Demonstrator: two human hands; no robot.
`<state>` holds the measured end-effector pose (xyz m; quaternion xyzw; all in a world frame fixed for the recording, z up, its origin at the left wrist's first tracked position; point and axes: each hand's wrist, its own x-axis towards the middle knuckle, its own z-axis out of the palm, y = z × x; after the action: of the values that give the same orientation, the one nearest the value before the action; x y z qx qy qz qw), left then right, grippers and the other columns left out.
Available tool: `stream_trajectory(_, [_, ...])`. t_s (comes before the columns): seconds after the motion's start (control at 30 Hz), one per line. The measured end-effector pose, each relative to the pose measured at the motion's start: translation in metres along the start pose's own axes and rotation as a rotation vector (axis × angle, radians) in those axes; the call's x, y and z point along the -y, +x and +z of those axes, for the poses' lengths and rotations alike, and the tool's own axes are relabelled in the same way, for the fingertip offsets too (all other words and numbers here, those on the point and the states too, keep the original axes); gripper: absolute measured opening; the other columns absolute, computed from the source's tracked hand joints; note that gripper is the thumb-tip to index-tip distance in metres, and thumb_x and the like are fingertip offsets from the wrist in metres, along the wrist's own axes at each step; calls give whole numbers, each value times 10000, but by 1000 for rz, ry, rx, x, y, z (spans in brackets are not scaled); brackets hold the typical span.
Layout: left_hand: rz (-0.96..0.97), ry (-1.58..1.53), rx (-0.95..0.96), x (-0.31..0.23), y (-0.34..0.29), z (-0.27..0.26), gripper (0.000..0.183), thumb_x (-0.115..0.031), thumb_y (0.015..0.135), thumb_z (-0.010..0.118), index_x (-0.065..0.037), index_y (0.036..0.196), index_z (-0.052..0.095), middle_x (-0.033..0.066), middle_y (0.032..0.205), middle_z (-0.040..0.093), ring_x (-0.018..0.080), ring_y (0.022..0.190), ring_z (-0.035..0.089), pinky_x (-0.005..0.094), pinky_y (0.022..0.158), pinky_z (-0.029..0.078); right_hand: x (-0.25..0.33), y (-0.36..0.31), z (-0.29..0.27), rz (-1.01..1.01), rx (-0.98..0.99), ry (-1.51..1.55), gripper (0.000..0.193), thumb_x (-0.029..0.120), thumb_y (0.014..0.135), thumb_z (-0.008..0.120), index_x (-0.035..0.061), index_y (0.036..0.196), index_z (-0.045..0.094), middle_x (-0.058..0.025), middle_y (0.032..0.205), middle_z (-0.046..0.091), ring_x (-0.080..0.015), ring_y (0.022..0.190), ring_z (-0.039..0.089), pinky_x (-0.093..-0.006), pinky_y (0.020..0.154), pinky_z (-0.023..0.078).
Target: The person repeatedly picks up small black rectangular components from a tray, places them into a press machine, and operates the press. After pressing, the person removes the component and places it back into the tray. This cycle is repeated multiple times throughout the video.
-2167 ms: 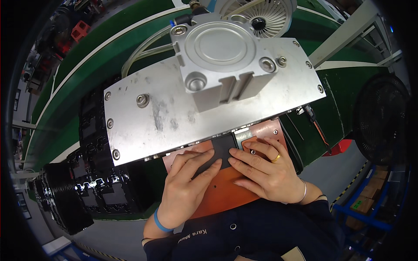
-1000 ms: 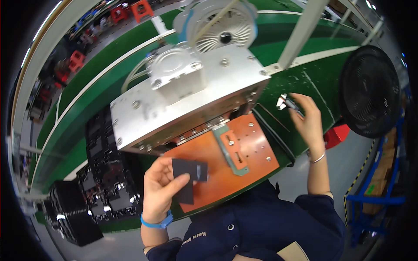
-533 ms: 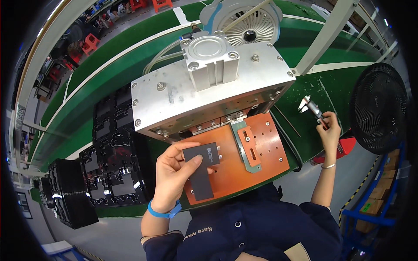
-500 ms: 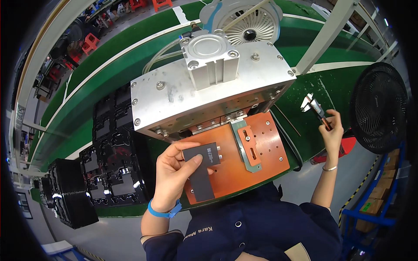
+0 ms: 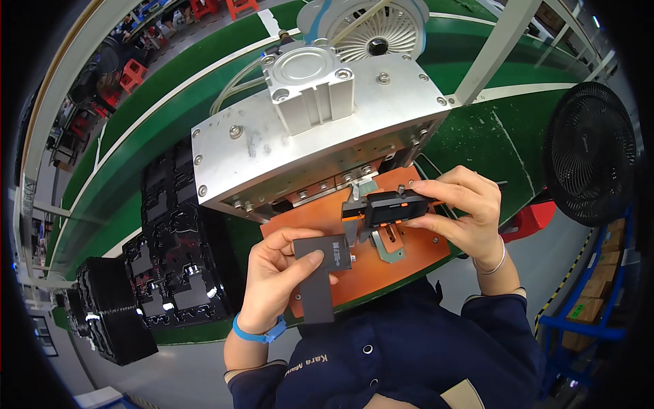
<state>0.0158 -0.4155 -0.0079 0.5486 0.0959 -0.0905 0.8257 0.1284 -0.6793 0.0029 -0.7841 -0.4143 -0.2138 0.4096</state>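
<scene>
Calipers [image 5: 392,212] had swung in from beyond the right edge of the orange board [image 5: 364,278] and were over its middle, while the dark L-shaped piece [image 5: 318,290] had stayed above the board's left part.

Nearest, the left hand [image 5: 274,274] gripped that piece between thumb and fingers near its upper left side, the long leg pointing toward the board's near edge. It looked flat and stiff, probably light enough for one hand, and its dull face seemed unlikely to slip. Small metal tabs [image 5: 352,258] on its right side seemed easiest to bend, so the broad body looked the better hold. The right hand [image 5: 470,211] pinched the calipers between thumb and fingers, their jaws close by the piece's top right corner; whether they touched could not be told.

Under the calipers, a green strip [image 5: 391,258] lay on the board's right part. Behind the board stood a silver metal box [image 5: 221,163]; farther off, a white fan [image 5: 402,34].
</scene>
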Motion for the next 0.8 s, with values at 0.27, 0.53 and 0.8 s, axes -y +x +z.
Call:
stream_trajectory(0.27, [-7, -5, 4, -1, 0, -1, 241, 12, 893, 621, 52, 1128, 586, 169, 972, 704, 210, 755, 726, 271, 624, 597, 0, 1, 5, -11, -8, -7, 487, 230, 584, 873, 122, 1044, 757, 3, 724, 612, -122, 593, 560, -248, 523, 410])
stream_trajectory(0.53, [-2, -6, -7, -1, 0, -1, 238, 5, 896, 613, 49, 1128, 586, 176, 970, 704, 207, 745, 726, 268, 610, 595, 0, -1, 8, -20, -35, -3, 492, 218, 576, 875, 129, 1045, 760, 5, 727, 611, -125, 585, 552, -248, 518, 406])
stream_trajectory(0.8, [15, 1, -25, -2, 1, 2, 240, 16, 895, 601, 59, 1130, 580, 185, 967, 702, 215, 739, 725, 275, 616, 600, -1, -2, 8, -30, -29, 10, 490, 222, 572, 876, 133, 1040, 761, 1, 726, 615, -130, 585, 555, -249, 518, 409])
